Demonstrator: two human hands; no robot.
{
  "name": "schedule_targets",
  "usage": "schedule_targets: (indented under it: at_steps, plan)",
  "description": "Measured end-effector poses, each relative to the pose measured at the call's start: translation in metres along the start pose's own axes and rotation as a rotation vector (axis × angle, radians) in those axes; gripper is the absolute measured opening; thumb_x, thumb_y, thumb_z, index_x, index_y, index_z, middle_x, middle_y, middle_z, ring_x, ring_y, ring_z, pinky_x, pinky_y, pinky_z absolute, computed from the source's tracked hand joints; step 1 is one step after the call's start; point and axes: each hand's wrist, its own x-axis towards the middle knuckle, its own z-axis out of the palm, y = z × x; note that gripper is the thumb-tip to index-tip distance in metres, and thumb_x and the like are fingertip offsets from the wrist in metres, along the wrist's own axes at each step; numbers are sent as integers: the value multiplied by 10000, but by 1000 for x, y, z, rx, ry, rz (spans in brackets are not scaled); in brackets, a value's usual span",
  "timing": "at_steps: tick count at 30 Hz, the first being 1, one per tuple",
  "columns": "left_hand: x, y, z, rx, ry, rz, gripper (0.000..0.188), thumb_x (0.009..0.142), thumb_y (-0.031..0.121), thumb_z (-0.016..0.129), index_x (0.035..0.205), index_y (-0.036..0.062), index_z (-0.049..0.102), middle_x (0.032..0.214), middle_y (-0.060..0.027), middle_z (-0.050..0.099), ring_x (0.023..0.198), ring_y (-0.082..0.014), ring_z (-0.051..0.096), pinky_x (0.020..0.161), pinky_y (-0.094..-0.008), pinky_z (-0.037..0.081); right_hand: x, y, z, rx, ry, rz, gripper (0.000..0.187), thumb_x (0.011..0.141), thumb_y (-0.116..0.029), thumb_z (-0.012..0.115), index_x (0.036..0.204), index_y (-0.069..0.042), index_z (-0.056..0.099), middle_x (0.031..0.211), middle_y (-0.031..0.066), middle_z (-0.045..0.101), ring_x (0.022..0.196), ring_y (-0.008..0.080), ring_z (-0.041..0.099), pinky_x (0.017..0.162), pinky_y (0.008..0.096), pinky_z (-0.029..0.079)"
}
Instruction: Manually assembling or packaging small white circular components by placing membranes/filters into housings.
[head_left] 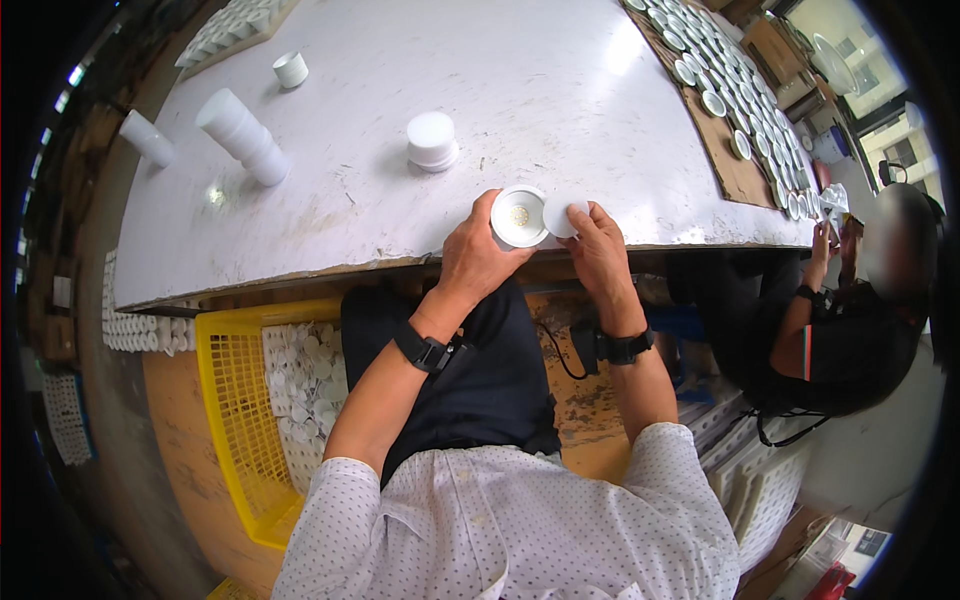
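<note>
The left hand (478, 255) grips a round white plastic lamp housing (518, 216) at the table edge; the right hand (598, 252) pinches a small white disc (560, 215), seemingly fitting it; alignment comes next.

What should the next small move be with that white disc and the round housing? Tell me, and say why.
Probably lower the white disc onto the open mouth of the round white housing. The left hand grips the housing at the table edge, its open face up with a yellowish centre exposed, while the right hand holds the disc tilted right beside the rim, not yet seated.
</note>
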Motion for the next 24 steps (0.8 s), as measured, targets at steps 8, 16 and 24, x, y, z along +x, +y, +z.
schedule_targets:
  at_steps: [8,16,24]
  plan:
    - [-37,-6,-24,-188,98,-51,684,629,184,792,1165,11,404,941,-181,615,850,-288,635,697,-341,512,-22,16,22,-38,-43,84,226,847,-154,604,1030,-24,578,753,-6,578,568,45,485,477,172,388]
    - [-60,-8,-35,-218,68,-172,664,659,59,761,1216,-39,413,1091,-197,578,1016,-230,580,839,-316,500,-37,39,54,-103,-37,119,379,779,-131,683,1106,20,566,752,19,586,545,51,476,478,170,390]
    - [-70,-12,-42,-303,63,-148,675,669,33,741,1243,-39,394,1146,-199,542,1037,-228,562,863,-314,488,-39,46,65,-201,-39,77,426,748,-162,717,1100,19,560,809,43,592,589,59,507,475,159,404]
